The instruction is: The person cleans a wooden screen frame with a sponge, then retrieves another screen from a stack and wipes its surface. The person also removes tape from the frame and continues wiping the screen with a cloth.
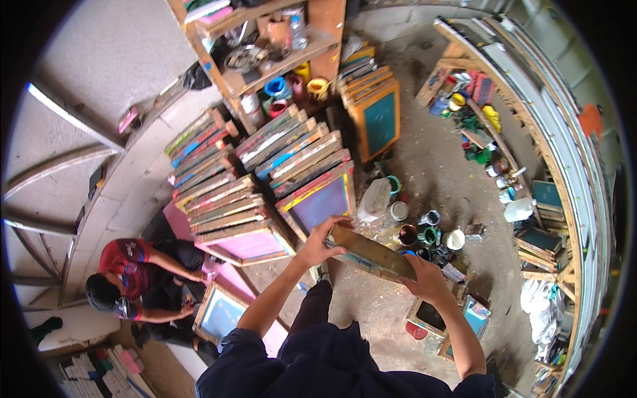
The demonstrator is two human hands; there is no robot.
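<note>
Held item: wooden screen-printing frame [373, 254], aloft in front of the body, seen nearly edge-on, above the paint-spotted floor [361, 305]. Left hand [321, 245] pinches one end, thumb on the near side; right hand [426, 280] clasps the opposite end. Neither palm is spread free.

Progress (judged from this view only): lifting is done, the frame being clear of floor and rows; setting it down is not. How many frames remain to be handled cannot be told.

Counts:
- Held frames: 1, as far as the edge shows (a second pressed flat behind it would be hard to rule out).
- Leaning frame rows nearby: 2. Left row [222, 211] ends in a pink-meshed frame [243, 245]; right row [298, 151] ends in a purple-meshed frame [323, 201]. Frames per row: many, overlapping, no sure total.
- Green-meshed frame [381, 124] fronting a further group: 1.
- Open pots beyond the held frame: at least 5, including a dark-red one [407, 235] and a white one [455, 239].
- Co-workers: 1, seated at left [126, 268], both hands near a blue-meshed frame [222, 313].
</note>
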